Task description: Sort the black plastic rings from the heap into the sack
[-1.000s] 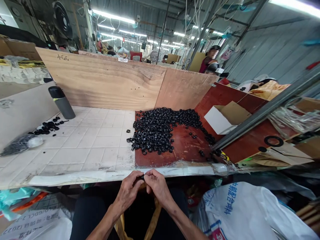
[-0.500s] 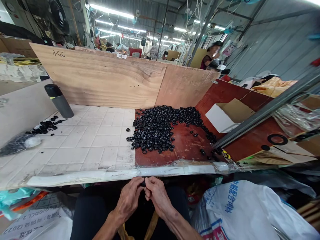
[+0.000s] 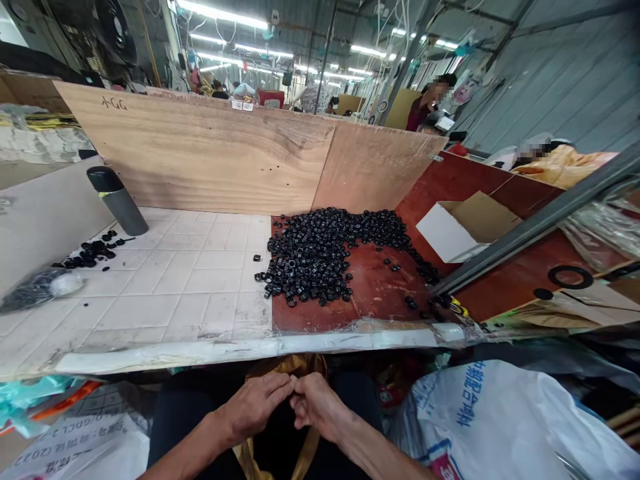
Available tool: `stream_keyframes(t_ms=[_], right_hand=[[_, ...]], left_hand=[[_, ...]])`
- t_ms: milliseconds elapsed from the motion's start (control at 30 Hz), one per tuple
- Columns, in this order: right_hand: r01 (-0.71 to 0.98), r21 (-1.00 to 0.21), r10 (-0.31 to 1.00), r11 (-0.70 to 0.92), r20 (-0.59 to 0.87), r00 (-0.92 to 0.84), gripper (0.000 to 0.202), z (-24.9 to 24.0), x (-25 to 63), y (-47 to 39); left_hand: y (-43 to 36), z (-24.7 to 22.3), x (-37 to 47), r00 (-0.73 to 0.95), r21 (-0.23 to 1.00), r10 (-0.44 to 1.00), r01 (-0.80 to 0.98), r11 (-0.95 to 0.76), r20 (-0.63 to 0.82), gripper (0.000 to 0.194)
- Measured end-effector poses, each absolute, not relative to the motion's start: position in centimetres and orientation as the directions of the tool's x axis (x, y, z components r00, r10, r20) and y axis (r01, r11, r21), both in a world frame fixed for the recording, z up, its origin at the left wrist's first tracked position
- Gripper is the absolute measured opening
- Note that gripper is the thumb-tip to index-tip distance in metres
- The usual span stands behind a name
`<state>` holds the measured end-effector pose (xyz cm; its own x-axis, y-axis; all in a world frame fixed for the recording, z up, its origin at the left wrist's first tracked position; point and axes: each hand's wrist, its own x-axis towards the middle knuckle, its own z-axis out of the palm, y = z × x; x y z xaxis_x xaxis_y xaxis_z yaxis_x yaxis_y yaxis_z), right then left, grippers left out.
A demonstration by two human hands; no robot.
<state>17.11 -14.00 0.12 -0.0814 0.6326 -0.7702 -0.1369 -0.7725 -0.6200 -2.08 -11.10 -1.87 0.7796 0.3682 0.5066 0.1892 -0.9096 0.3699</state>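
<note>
Over my lap, below the table's front edge, my left hand (image 3: pixel 260 404) and my right hand (image 3: pixel 319 405) meet at the fingertips. The fingers of the left are fairly straight and pressed together, its thumb hidden. My right hand is closed in a pinch with the other fingers curled. Whatever lies between the fingertips is hidden. Beneath both hands a yellow-brown bag (image 3: pixel 309 365) hangs between my knees, its inside dark. Beyond the table edge lies a big heap of small black ring-shaped parts (image 3: pixel 310 257) on a red-brown board (image 3: pixel 373 283).
On the pale left table half (image 3: pixel 200 273) stand a dark bottle (image 3: pixel 120 203), a few black bits (image 3: pixel 93 255) and a plastic bag (image 3: pixel 35 290). An open carton (image 3: pixel 445 233) and a metal post (image 3: pixel 540 217) are right. A white sack (image 3: pixel 505 413) sits beside my right leg.
My left hand has straightened its fingers and shifted slightly left and down. The small black part seen between the fingertips no longer shows. More of the yellow-brown bag is visible.
</note>
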Motion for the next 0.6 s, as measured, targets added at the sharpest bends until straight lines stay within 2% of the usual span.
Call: stream_keyframes(t_ms=[33, 67, 100, 167, 233, 300, 367, 467, 600], right_hand=[[0.028, -0.73, 0.729, -0.683, -0.684, -0.016, 0.022, 0.3, 17.6, -13.7], [0.227, -0.816, 0.842, -0.532, -0.539, 0.036, 0.022, 0.6, 18.2, -13.2], [0.424, -0.842, 0.937, -0.334, -0.344, 0.054, 0.02, 0.9, 18.8, -12.5], [0.651, -0.759, 0.999, 0.019, 0.045, 0.023, 0.014, 1.4, 19.9, -10.2], [0.733, -0.657, 0.962, 0.177, 0.274, 0.014, 0.013, 1.6, 20.5, -7.2], [0.783, -0.595, 0.948, 0.18, 0.318, 0.024, 0.015, 1.3, 20.4, -4.3], [0.829, -0.544, 0.958, 0.128, 0.283, 0.038, 0.02, 0.9, 19.8, -2.1], [0.868, -0.491, 0.967, 0.073, 0.249, 0.059, 0.017, 0.3, 18.8, -0.9], [0.808, -0.573, 0.94, 0.139, 0.332, 0.074, 0.014, -0.5, 19.2, -1.4]], left_hand=[[-10.6, -0.5, -1.8, 0.792, 0.415, 0.407, 0.216, -0.884, 0.455, 0.031], [-9.9, 0.8, -1.6, 0.769, 0.459, 0.477, 0.271, -0.846, 0.425, 0.024], [-9.0, 1.9, -1.5, 0.7, 0.499, 0.569, 0.34, -0.797, 0.432, 0.018], [-6.1, 3.3, -1.0, 0.454, 0.587, 0.766, 0.494, -0.642, 0.456, 0.014], [-2.5, 3.4, -0.4, 0.194, 0.639, 0.882, 0.625, -0.448, 0.429, 0.017], [0.9, 2.8, 0.3, 0.089, 0.66, 0.929, 0.679, -0.321, 0.359, 0.024], [3.3, 1.9, 0.9, 0.072, 0.681, 0.957, 0.688, -0.252, 0.281, 0.019], [4.5, 1.0, 0.8, 0.094, 0.701, 0.968, 0.674, -0.235, 0.234, 0.011], [3.7, 0.3, -0.5, 0.091, 0.724, 0.97, 0.65, -0.23, 0.227, 0.016]])
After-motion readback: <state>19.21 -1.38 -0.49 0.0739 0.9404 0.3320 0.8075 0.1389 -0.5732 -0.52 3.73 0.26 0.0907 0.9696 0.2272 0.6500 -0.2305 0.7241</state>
